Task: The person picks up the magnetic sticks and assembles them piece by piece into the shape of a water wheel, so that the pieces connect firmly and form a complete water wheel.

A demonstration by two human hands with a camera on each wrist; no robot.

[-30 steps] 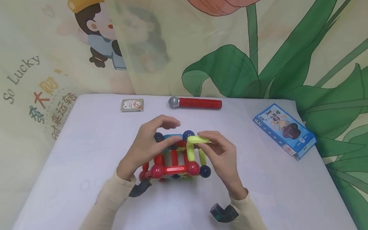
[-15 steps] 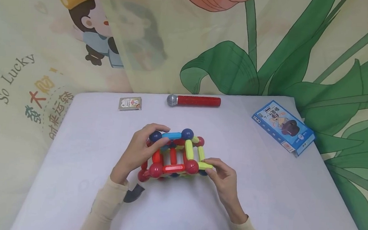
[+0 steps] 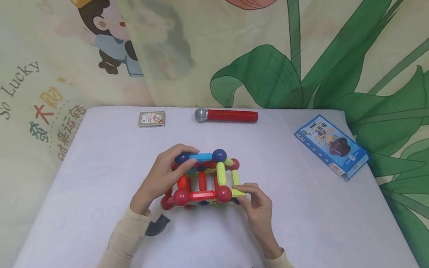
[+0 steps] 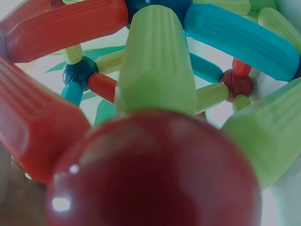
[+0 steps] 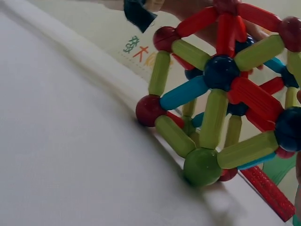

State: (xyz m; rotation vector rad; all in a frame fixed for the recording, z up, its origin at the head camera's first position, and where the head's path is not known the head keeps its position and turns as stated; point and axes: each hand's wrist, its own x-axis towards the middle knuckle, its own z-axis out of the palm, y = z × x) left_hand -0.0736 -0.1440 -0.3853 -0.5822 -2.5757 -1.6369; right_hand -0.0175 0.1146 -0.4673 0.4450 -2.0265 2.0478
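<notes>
A building-toy frame of coloured balls and sticks stands mid-table. My left hand grips its back left corner, thumb and fingers around a dark blue ball beside a light blue stick. At the right end my right hand pinches a yellow-green stick, whose left end meets a red ball. A large red ball fills the left wrist view. In the right wrist view, a green ball sits low on the frame. My right fingertips partly cover the pinched stick.
Behind the frame lie a small card box and a red microphone with a silver head. A blue box rests at the back right. A printed cloth backdrop hangs along the table's far edge.
My right hand has brought the yellow-green stick down from the frame's top to the red ball at its front right. My left hand's fingers have closed around the back left blue ball.
</notes>
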